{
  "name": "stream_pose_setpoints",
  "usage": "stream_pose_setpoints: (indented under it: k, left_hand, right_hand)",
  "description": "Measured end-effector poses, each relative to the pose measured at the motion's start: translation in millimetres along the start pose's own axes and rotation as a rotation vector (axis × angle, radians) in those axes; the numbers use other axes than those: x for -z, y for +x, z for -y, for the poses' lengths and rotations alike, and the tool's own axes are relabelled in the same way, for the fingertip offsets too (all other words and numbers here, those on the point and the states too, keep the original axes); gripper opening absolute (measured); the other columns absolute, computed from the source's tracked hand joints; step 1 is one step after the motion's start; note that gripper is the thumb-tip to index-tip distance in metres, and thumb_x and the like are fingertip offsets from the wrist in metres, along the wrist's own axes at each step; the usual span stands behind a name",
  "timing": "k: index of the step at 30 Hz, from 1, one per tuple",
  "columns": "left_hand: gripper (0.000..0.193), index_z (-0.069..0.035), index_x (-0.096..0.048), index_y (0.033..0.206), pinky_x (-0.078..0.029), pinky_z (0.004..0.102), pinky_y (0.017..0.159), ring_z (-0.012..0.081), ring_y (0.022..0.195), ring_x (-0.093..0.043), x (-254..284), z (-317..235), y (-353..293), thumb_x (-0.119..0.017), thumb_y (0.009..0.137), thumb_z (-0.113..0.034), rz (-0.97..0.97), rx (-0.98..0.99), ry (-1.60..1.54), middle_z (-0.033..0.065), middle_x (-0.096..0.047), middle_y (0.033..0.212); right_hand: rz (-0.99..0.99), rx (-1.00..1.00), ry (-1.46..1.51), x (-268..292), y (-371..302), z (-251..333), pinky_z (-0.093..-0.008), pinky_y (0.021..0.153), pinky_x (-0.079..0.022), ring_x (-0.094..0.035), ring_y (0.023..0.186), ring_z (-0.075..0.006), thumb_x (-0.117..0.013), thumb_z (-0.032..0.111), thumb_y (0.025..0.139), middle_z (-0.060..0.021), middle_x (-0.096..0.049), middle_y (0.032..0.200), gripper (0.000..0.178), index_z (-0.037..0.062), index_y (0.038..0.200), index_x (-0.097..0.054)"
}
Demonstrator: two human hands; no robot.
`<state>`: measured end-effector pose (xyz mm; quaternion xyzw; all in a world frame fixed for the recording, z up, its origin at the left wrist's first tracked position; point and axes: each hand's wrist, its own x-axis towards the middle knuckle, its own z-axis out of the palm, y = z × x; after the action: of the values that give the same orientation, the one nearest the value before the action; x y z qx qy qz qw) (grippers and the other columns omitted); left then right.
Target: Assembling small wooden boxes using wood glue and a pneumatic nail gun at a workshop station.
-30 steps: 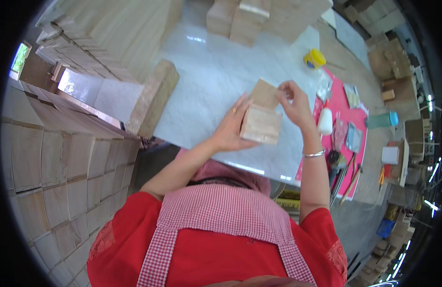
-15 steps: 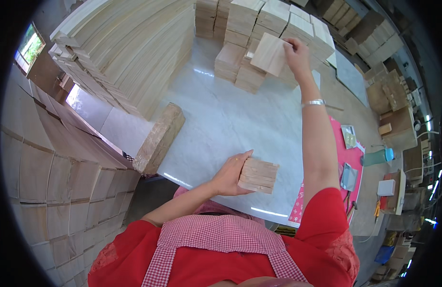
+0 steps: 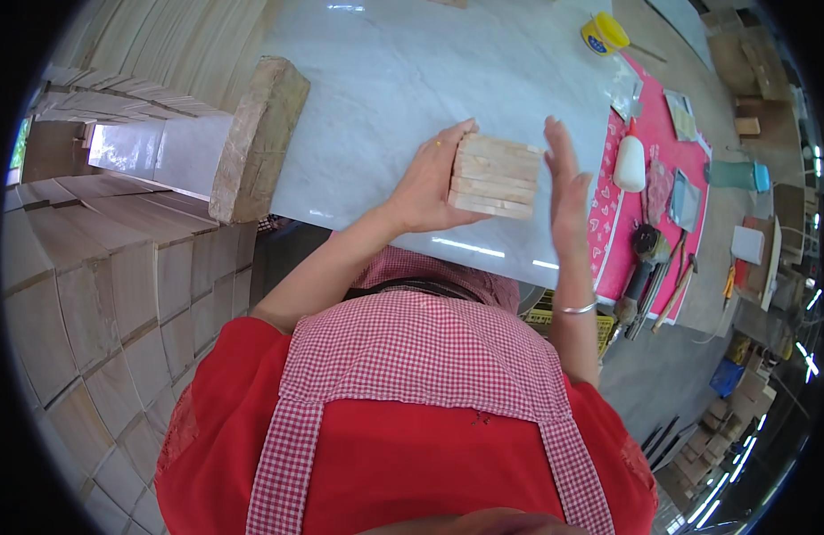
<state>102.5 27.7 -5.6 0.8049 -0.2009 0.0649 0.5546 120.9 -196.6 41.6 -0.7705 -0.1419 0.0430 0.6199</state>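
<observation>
Left hand clasps a wooden stack; right hand stands beside, fingers outstretched, empty; the stack looks stiff, fairly light, best held by opposite sides.

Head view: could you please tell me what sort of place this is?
Probably a woodworking workshop: large stacks of pale wood at the left, small wooden pieces in the left hand, and a white bottle and tools on a pink sheet.

Red top, red-and-white checked apron with 2 straps, silver bangle, gold ring.
</observation>
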Motion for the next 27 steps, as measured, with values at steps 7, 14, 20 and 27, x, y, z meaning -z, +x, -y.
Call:
stream_pose_setpoints:
  k: [7, 14, 20, 27]
  left_hand:
    - [0.113, 0.0, -0.027, 0.146, -0.04, 0.0451, 0.107, 0.0388, 0.123, -0.051, -2, -10, -1, -0.092, 0.059, -0.029, 0.0, 0.11, 0.053, 0.0208, -0.051, 0.131]
    - [0.108, 0.001, -0.032, 0.141, -0.044, 0.0397, 0.103, 0.033, 0.123, -0.054, -3, -3, 3, -0.094, 0.057, -0.026, 0.008, 0.148, -0.238, 0.0195, -0.052, 0.131]
    - [0.104, 0.0, -0.035, 0.139, -0.045, 0.0376, 0.103, 0.0286, 0.124, -0.054, 9, -13, 11, -0.094, 0.058, -0.028, 0.051, 0.169, -0.25, 0.0172, -0.053, 0.132]
    - [0.098, -0.001, -0.037, 0.14, -0.044, 0.037, 0.104, 0.0289, 0.124, -0.055, 11, -14, 24, -0.092, 0.063, -0.027, 0.048, 0.156, -0.119, 0.0174, -0.055, 0.132]
  right_hand:
    - [-0.052, 0.067, 0.089, -48, -34, -16, -0.0408, 0.12, -0.019, -0.023, 0.149, -0.0285, -0.043, 0.06, 0.091, -0.0175, -0.024, 0.16, 0.094, -0.0003, 0.157, -0.012]
    - [0.048, 0.053, 0.069, -39, -25, -8, -0.0383, 0.114, -0.033, -0.035, 0.142, -0.0282, -0.081, 0.028, 0.08, -0.0176, -0.034, 0.154, 0.105, -0.0006, 0.156, -0.013]
    - [0.065, 0.103, -0.009, -29, -17, -9, -0.0365, 0.11, -0.039, -0.044, 0.136, -0.0264, -0.082, 0.02, 0.08, -0.0176, -0.041, 0.148, 0.102, -0.0018, 0.155, -0.016]
    - [0.134, 0.094, -0.174, -24, 3, -14, -0.0405, 0.111, -0.036, -0.043, 0.136, -0.0308, -0.078, 0.028, 0.083, -0.0204, -0.043, 0.146, 0.094, -0.0038, 0.152, -0.022]
